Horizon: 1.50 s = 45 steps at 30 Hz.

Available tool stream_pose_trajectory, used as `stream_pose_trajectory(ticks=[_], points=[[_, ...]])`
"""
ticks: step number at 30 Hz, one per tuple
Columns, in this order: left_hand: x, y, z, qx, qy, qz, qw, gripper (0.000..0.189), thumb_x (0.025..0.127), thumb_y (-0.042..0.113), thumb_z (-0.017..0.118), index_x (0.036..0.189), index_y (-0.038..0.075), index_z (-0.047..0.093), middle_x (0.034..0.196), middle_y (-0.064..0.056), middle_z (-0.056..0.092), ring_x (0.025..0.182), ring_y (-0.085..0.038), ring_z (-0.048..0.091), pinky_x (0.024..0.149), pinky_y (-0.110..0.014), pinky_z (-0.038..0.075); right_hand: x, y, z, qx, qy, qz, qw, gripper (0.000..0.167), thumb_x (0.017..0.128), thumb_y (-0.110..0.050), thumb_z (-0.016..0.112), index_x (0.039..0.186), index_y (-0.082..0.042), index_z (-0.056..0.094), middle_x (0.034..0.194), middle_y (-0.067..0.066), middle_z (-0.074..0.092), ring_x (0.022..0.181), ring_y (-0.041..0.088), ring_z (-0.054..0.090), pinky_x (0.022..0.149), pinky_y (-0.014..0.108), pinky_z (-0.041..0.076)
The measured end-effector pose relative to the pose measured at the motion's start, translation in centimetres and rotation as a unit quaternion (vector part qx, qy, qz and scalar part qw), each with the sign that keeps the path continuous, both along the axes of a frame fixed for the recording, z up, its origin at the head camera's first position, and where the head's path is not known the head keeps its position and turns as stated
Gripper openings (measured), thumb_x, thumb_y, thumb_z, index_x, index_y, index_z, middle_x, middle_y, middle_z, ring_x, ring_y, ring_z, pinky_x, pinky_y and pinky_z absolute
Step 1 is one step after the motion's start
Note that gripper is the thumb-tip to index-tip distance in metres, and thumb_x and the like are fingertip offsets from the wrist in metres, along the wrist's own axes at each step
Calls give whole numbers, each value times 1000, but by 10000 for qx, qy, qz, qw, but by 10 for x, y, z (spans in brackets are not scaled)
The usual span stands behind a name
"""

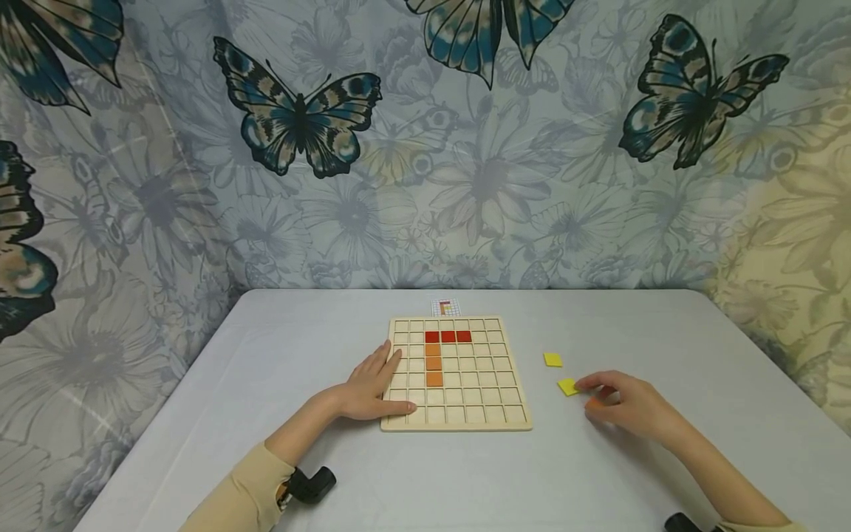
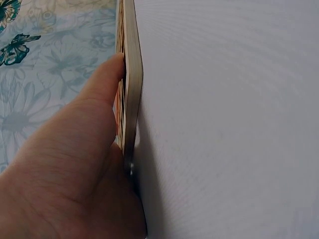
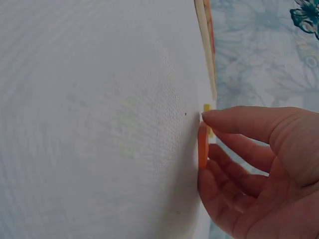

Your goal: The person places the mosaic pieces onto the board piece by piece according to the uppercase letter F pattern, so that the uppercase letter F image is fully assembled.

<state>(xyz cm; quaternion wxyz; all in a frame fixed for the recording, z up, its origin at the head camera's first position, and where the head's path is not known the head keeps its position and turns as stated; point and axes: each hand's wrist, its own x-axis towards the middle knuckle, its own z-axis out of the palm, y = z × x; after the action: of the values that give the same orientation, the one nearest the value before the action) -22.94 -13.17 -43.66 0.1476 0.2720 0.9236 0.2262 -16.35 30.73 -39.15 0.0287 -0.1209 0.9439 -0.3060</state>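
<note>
On the white counter [image 1: 299, 329], the wooden grid board [image 1: 456, 427] lies in front of you, stiff-looking and probably light, and its rim seems the best place to steady it, where your left hand [image 1: 368, 389] rests with fingers and thumb stretched out. Right of the board, your right hand [image 1: 630, 406] pinches an orange square tile [image 3: 203, 147] by its edges; it looks thin, rigid and light, perhaps slick-faced, so an edge hold suits it. Two yellow square tiles [image 1: 552, 360] lie near, one just beside that hand.
</note>
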Motion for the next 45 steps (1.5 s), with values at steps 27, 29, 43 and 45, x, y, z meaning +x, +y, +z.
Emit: stream_pose_trajectory(ticks=[27, 29, 43, 45], points=[[4, 1, 9, 16, -71, -52, 10000, 107, 88, 69, 52, 156, 3, 3, 161, -18, -13, 147, -32, -9, 115, -54, 4, 0, -2, 0, -184, -113, 802, 9965, 39, 77, -13, 82, 112, -5, 67, 97, -1, 64, 85, 8, 57, 76, 26, 53], [4, 1, 9, 35, -53, -81, 9999, 107, 88, 69, 52, 156, 1, 4, 160, -20, -12, 147, -34, -8, 115, -54, 4, -1, -2, -1, -184, -72, 814, 9965, 38, 77, -13, 81, 111, -5, 67, 96, -2, 64, 85, 8, 57, 75, 25, 53], [7, 3, 17, 36, -49, -61, 10000, 102, 90, 60, 57, 155, -2, 7, 160, -23, -8, 147, -36, -4, 115, -55, 7, -3, -14, 0, -274, -217, 267, 9990, 37, 78, -17, 82, 110, -4, 68, 97, -2, 68, 80, 9, 58, 71, 24, 51], [7, 4, 18, -40, -59, -34, 10000, 101, 91, 59, 57, 155, -1, 6, 160, -23, -8, 147, -36, -5, 115, -54, 7, -4, -17, 0, -351, -245, 190, 9989, 38, 78, -19, 82, 111, -5, 68, 95, -2, 68, 80, 10, 59, 70, 24, 51]])
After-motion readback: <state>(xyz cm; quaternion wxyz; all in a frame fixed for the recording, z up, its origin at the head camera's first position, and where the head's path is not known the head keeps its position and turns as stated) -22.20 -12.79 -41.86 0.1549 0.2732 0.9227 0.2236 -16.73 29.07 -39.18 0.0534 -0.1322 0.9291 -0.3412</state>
